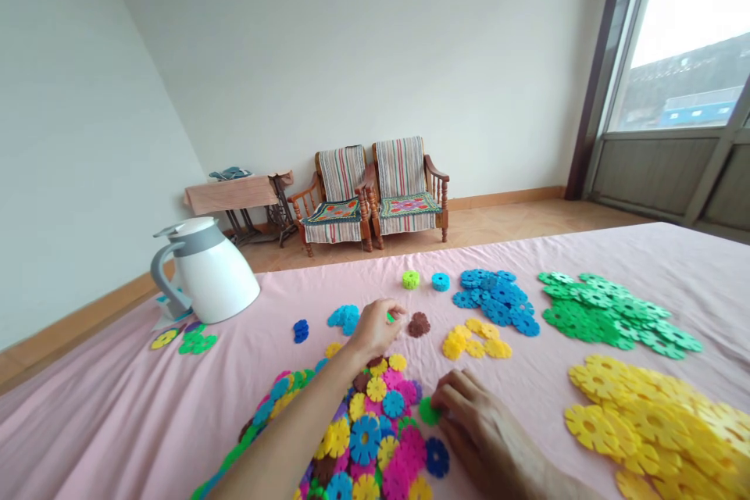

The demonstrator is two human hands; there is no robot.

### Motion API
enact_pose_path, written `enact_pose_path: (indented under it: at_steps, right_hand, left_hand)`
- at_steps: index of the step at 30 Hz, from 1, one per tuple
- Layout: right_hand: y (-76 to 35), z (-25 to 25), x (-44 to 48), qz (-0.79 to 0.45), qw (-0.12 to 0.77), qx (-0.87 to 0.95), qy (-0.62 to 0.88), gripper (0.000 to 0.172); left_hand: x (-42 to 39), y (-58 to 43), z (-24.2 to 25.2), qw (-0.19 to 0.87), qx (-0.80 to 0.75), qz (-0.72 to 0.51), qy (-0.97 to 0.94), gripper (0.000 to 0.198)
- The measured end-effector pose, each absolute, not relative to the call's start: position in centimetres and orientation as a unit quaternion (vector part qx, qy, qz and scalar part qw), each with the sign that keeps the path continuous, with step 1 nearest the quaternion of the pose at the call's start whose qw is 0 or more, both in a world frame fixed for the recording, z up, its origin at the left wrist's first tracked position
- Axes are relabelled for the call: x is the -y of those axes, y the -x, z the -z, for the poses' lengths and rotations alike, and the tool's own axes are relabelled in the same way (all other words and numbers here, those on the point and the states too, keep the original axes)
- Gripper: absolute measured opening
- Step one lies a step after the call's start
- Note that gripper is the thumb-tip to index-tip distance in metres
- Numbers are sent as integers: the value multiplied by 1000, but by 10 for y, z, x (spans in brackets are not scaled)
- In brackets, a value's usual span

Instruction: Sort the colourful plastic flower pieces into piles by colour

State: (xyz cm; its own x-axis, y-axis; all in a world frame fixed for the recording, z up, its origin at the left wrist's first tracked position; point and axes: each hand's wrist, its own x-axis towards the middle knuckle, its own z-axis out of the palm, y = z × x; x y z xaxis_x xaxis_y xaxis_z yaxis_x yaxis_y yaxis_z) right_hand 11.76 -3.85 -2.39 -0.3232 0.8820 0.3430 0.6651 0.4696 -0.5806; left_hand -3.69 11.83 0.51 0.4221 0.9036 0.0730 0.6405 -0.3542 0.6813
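My left hand [375, 326] is closed in a pinch over the cloth, with a small green flower-shaped disc [391, 318] showing between its fingers. A brown stack of discs [419, 324] sits just right of it. My right hand [472, 410] has its fingers bent round the edge of a green flower disc [430, 410], beside the mixed heap. This heap of multicoloured discs [364, 437] lies under and beside my left forearm. A dark blue disc [437, 457] lies at its right edge, close to my right hand.
Sorted piles lie to the right: blue discs [498, 301], green discs [609, 312], large yellow discs [656, 414] and small yellow discs [476, 339]. Lime [411, 280] and light blue [441, 282] stacks stand further back. A white jug [216, 273] is on the left of the pink cloth [146, 406].
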Motion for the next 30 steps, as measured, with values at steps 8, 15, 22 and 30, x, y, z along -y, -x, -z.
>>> enact_pose_path:
  at_steps: [8,15,22,30]
  right_hand:
    - [-119,26,38,-185,315,795,484,15]
    - [-119,27,37,-188,315,795,482,17]
    - [-118,26,37,-191,313,791,489,16]
    - [-120,26,37,-186,315,797,480,14]
  left_hand:
    - [-100,95,-22,287,-420,-92,-856,23]
    - [-92,103,-18,287,-434,-114,-846,19]
    - [-96,94,-27,290,-450,-136,-834,7]
    - [-109,46,-16,364,-459,-209,-783,7]
